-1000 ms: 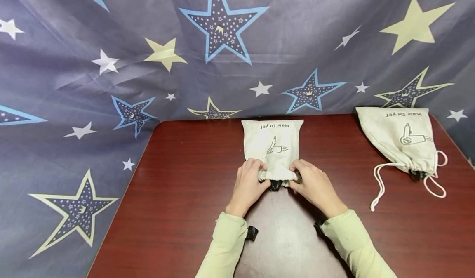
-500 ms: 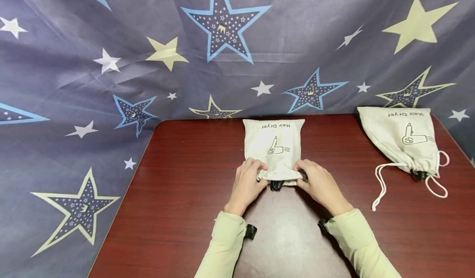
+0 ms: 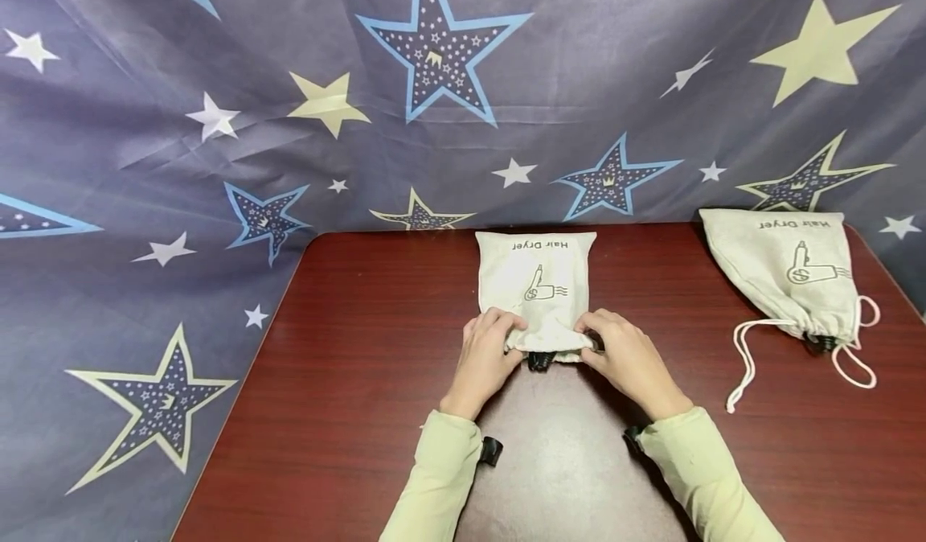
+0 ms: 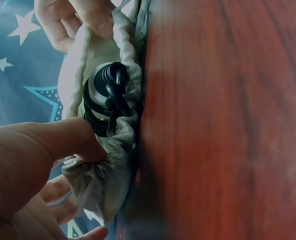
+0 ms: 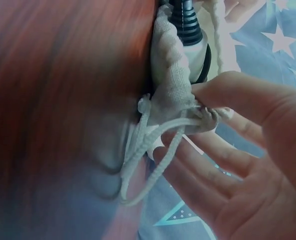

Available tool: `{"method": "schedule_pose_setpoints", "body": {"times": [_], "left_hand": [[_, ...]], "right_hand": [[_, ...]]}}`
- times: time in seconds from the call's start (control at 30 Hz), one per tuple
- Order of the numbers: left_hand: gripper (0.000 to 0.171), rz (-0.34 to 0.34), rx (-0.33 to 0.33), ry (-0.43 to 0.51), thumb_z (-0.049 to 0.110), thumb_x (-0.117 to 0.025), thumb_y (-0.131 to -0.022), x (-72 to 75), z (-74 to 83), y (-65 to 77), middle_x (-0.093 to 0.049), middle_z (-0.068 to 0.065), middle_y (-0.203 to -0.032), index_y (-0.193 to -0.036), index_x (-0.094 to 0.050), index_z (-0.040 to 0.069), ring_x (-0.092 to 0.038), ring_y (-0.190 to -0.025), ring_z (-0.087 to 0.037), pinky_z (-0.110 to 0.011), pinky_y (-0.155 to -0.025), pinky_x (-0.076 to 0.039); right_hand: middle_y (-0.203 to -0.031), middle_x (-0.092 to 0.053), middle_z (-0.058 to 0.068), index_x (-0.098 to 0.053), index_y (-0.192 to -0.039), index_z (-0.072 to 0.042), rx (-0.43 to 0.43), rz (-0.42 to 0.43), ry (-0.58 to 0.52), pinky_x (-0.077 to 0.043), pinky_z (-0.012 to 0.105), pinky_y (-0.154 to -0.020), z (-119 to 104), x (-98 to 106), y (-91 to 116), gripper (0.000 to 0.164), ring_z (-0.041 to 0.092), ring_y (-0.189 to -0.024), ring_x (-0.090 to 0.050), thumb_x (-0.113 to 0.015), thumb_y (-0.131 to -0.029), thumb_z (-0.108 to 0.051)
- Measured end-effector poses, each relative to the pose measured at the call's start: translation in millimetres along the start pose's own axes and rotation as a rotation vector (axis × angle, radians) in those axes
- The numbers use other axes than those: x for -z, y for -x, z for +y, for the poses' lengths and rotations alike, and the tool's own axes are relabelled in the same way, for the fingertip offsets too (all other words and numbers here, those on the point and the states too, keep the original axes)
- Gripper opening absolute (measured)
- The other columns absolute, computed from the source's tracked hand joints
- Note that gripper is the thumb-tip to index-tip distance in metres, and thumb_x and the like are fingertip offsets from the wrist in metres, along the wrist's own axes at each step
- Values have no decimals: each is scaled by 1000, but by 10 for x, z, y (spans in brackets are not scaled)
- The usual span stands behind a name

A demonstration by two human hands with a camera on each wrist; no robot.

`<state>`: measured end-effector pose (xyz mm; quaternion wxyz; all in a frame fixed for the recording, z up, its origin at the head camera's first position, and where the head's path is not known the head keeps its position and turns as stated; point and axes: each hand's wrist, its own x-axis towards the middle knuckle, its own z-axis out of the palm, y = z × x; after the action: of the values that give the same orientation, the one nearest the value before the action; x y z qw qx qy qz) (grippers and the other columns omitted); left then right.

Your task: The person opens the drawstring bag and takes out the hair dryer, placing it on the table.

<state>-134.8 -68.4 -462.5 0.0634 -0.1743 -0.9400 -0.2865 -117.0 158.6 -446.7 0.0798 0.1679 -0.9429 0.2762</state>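
Note:
A cream cloth drawstring bag (image 3: 535,273), printed "Hair Dryer", lies flat on the table with its mouth toward me. My left hand (image 3: 486,361) pinches the left edge of the mouth. In the left wrist view its thumb reaches inside the gathered rim, fingers outside. The right corner is pinched by my right hand (image 3: 629,361), thumb against forefinger. Between them the mouth gapes, showing a hair dryer's white handle (image 5: 194,55) and black coiled power cord (image 4: 107,80). A white drawstring (image 5: 174,151) dangles below the right corner. The dryer's body is hidden in the bag.
A second printed bag (image 3: 781,264) lies at the back right, its drawstrings trailing and something black at its mouth. The dark red table (image 3: 347,413) ends against a grey-blue star-patterned cloth (image 3: 289,27) behind.
My right hand has shifted slightly outward, to the right, and the bag's mouth is spread a little wider. My left hand stays in about the same place on the rim.

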Motion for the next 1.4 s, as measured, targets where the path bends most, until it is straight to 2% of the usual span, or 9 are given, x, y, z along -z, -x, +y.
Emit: {"method": "schedule_pose_setpoints", "body": {"times": [0.27,0.87,1.17,1.4], "left_hand": [[36,-16,31,12,1,-75,-74,36,-41,8,-62,-1,-110,-106,-69,15,-57,-108,-23,-43,-110,-34],[34,-26,30,37,0,-74,-76,77,-89,0,-63,0,-112,-105,-69,17,-58,-107,-23,-44,-108,-36],[35,-22,44,55,0,-73,-75,95,-91,10,-63,-1,-114,-105,-70,18,-58,-111,-23,-44,-106,-38],[33,-27,59,79,1,-73,-76,72,-50,3,-63,-1,-114,-105,-70,17,-58,-112,-23,-43,-105,-39]], "right_hand": [[-90,-64,1,-64,-90,-16,-18,-7,-1,-50,47,-67,44,27,14,22,23,-78,-59,-75,-74,-4],[-87,-60,-1,-62,-88,-17,-13,-38,-17,-47,42,-66,94,73,6,23,19,-76,-53,-73,-73,-3],[-87,-61,-1,-61,-86,-17,-20,-27,-32,-47,44,-63,93,96,8,23,23,-75,-56,-72,-72,-2],[-87,-61,-1,-62,-89,-17,-34,-21,-17,-50,46,-65,86,86,16,21,22,-74,-57,-73,-73,-7]]}}
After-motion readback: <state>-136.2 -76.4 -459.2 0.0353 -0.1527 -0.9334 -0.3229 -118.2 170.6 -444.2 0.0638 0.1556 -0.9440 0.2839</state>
